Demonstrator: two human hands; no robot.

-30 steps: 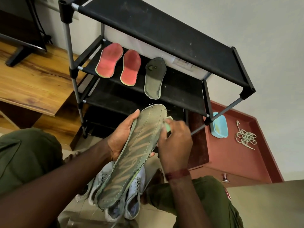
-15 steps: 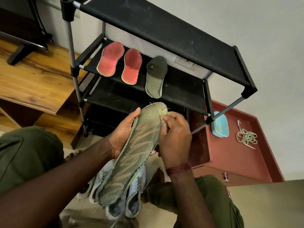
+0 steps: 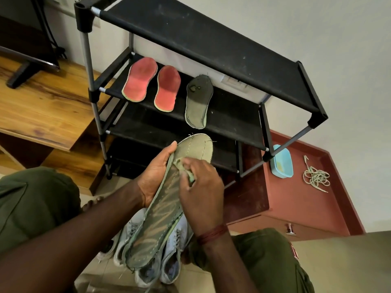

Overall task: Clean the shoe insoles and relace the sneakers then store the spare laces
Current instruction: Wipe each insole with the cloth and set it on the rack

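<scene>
My left hand [image 3: 155, 172] grips a long grey-green insole [image 3: 160, 212] by its left edge, holding it tilted over my lap. My right hand [image 3: 201, 191] presses a small pale green cloth [image 3: 186, 169] onto the insole just below its toe end. Two red insoles [image 3: 140, 79] [image 3: 168, 87] and one dark grey-green insole [image 3: 198, 100] lie on the middle shelf of the black shoe rack [image 3: 211, 49]. Pale sneakers [image 3: 173, 250] sit on the floor under the held insole. A tangle of spare laces [image 3: 316, 176] lies on the red-brown cabinet top [image 3: 296, 204].
A light blue tub [image 3: 282, 161] stands on the cabinet top beside the rack's right leg. A wooden unit [image 3: 42, 111] with a dark screen stand is to the left. My knees in green trousers flank the sneakers.
My right hand slid the cloth from the insole's toe tip down and leftward across the upper part. My left hand kept its hold; the view moved slightly.
</scene>
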